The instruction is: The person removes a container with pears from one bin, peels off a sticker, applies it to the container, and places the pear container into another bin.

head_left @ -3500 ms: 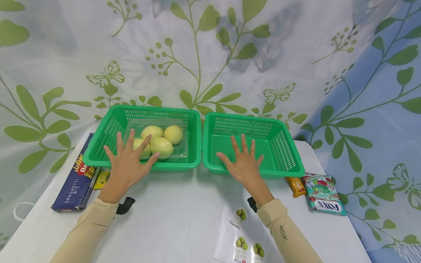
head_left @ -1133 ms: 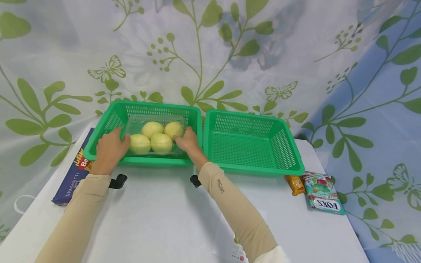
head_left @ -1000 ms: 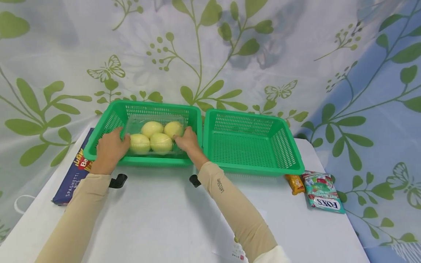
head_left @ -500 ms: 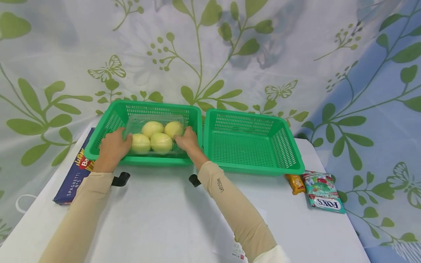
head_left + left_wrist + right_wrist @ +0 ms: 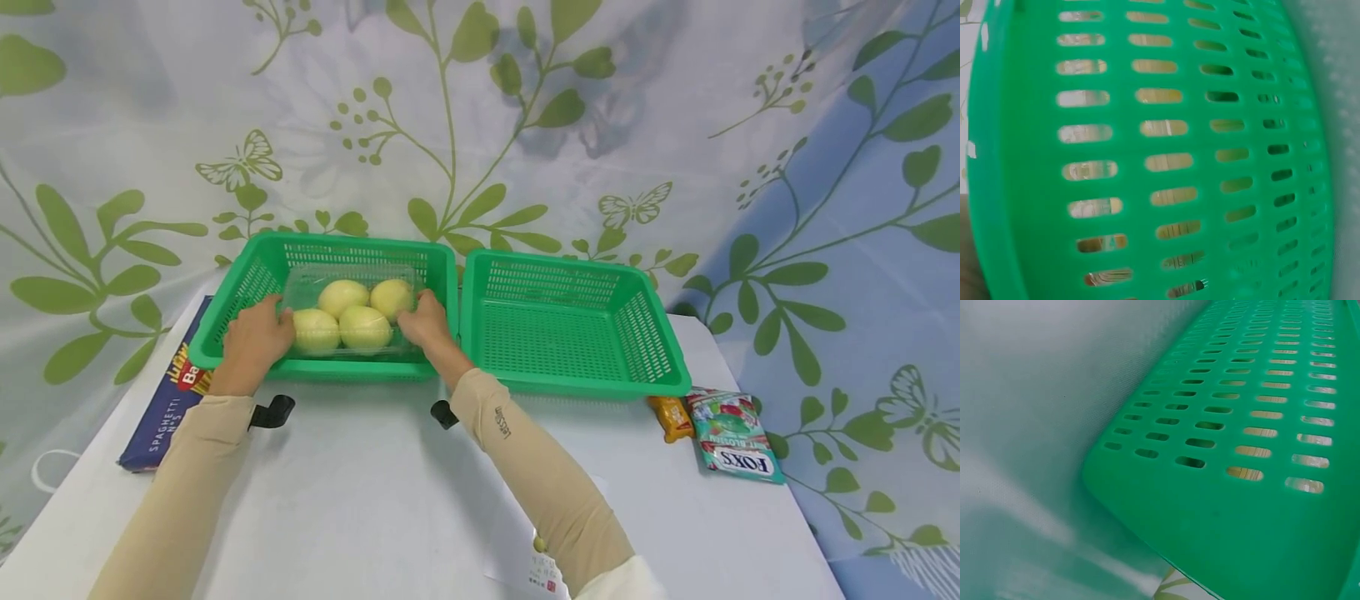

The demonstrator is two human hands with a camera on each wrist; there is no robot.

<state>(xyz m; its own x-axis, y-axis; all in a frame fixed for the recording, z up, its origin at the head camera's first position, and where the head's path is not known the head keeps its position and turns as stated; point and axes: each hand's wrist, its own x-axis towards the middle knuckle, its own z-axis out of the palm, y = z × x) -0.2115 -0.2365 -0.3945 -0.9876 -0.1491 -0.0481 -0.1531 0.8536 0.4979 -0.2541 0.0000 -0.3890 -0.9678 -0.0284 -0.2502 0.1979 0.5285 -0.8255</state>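
In the head view, a clear plastic box (image 5: 303,287) with several pale yellow fruits (image 5: 364,327) sits inside the left green basket (image 5: 360,367). My left hand (image 5: 255,335) grips the box's left end, thumb toward the fruit, other fingertips hidden down inside. At the opposite end my right hand (image 5: 431,323) holds the box, its thumb against the side and the remaining fingers mostly out of sight. Both wrist views are filled by the slotted front wall of the basket (image 5: 1129,144), with yellow fruit showing through the slots.
A second green basket (image 5: 573,385) stands close on the right. A blue spaghetti pack (image 5: 161,421) lies at the left. An orange packet (image 5: 672,418) and a Fox's candy bag (image 5: 737,435) lie at the right. Printed paper (image 5: 517,554) is partly under the right forearm. A leaf-patterned curtain (image 5: 525,125) hangs behind.
From spread hands over both baskets, the right hand has crossed to the left basket and both hands have taken hold of the box's ends. Over the last second they have barely moved.
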